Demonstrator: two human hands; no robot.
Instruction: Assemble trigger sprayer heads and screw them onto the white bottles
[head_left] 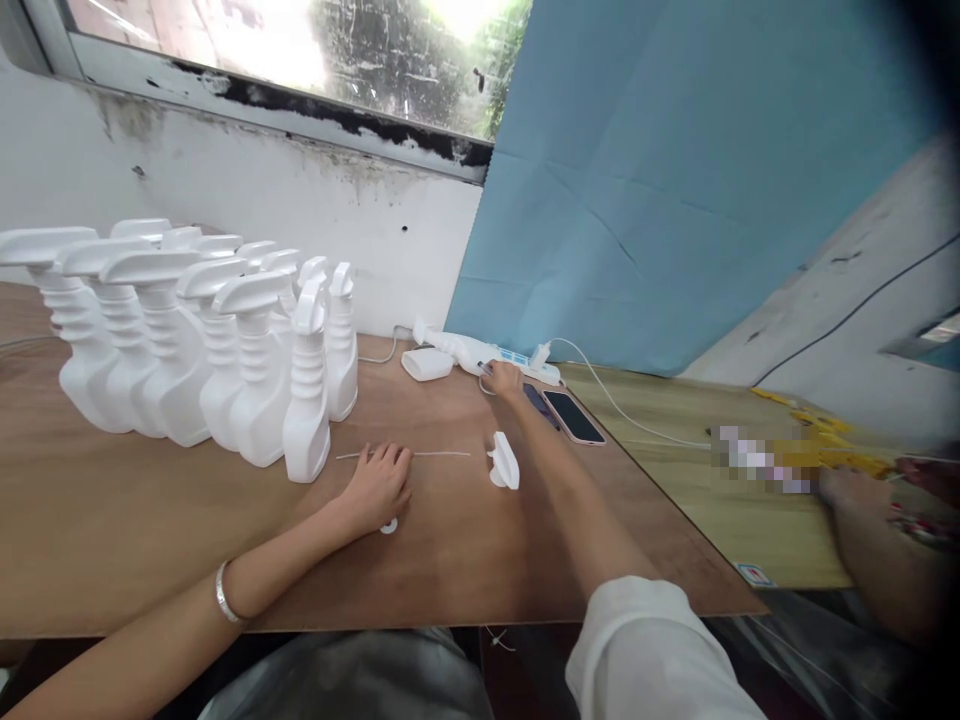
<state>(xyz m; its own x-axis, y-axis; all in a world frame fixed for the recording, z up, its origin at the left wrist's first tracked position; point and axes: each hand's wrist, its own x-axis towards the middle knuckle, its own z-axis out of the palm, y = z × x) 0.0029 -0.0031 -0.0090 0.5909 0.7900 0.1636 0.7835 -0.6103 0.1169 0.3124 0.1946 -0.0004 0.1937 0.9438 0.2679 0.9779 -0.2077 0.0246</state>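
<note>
My left hand (pixel 380 487) rests on the brown table with its fingers curled down over a thin white tube (pixel 442 454). A small white ring (pixel 388 525) peeks out from under its palm edge. Stretched out to the back of the table, my right hand (pixel 504 379) is closed around a small dark-tipped object that I cannot make out. Right beside it lies a white spray bottle (pixel 450 345) on its side, partly hidden by the hand. A loose white spray trigger head (pixel 505 461) lies between my arms.
Several white spray bottles (pixel 255 390) stand grouped at left. A power strip (pixel 536 365) with a white plug and cable runs along the wall. Two phones (pixel 574 416) lie right of my forearm. Another person's blurred hand (pixel 855 490) is at the yellowish table beside yellow material.
</note>
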